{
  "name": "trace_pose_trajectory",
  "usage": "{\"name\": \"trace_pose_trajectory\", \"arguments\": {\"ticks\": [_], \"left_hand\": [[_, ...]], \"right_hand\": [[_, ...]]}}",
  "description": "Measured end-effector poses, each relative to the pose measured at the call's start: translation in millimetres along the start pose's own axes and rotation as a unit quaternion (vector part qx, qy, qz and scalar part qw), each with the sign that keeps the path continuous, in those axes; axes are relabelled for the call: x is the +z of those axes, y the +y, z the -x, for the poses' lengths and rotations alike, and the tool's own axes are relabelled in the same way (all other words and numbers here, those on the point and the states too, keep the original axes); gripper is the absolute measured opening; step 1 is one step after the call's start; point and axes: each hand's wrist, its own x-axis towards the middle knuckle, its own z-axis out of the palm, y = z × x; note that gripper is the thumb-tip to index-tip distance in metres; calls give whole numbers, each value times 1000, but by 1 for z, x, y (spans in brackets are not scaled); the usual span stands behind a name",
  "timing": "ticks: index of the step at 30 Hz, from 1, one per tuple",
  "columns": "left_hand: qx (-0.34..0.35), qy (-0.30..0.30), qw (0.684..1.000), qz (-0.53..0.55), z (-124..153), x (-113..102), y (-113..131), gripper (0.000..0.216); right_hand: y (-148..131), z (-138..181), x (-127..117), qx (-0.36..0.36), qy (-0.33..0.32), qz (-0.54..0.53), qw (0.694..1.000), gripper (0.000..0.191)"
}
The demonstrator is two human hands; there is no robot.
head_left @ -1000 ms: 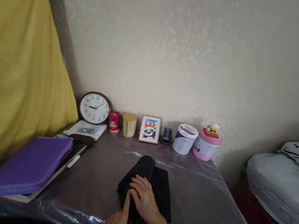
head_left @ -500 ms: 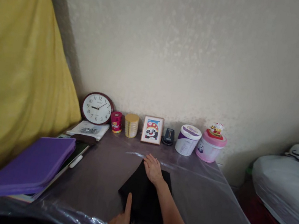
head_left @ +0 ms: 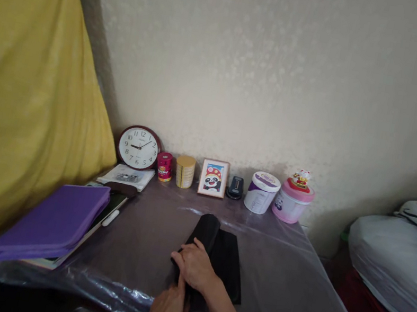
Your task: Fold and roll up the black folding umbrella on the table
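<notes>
A black piece of cloth-like material (head_left: pixel 228 259) lies near the front of the plastic-covered table (head_left: pixel 284 277), its left side folded over into a rounded flap. My right hand (head_left: pixel 195 265) rests on this flap with fingers spread out, thumb pointing left beyond the fold. At the near left corner, my left hand (head_left: pixel 168 307) grips the material's front edge, its index finger reaching up to the right hand. The left thumb and lower fingers are mostly hidden.
Purple folders (head_left: pixel 54 220) and a white pen-like object (head_left: pixel 111 218) lie left, beside a yellow curtain (head_left: pixel 35 109). Along the wall stand a clock (head_left: pixel 139 147), a red can (head_left: pixel 164 167), a yellow-lidded tub (head_left: pixel 184 172), a panda frame (head_left: pixel 213 178) and two round tubs (head_left: pixel 261 195).
The left side of the black cloth has been folded over toward the right. My right hand has come from the far edge down to the near left, beside my left hand.
</notes>
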Motion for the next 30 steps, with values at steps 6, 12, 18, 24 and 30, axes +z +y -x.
{"name": "trace_pose_trajectory", "arguments": {"ticks": [6, 12, 18, 24, 30], "left_hand": [[5, 16, 1000, 4, 2, -1, -1, 55], [16, 33, 999, 26, 2, 1, -2, 67], [10, 39, 999, 27, 2, 4, -3, 68], [10, 45, 998, 44, 2, 3, -4, 66], [8, 34, 999, 40, 5, -3, -2, 66]], "right_hand": [[4, 18, -29, 12, 43, -225, 973, 39], [74, 65, -50, 295, 294, 27, 909, 36], [81, 91, -37, 378, 201, 101, 898, 32], [81, 86, -31, 354, 185, 87, 913, 29], [83, 79, -33, 320, 212, 50, 922, 28]]}}
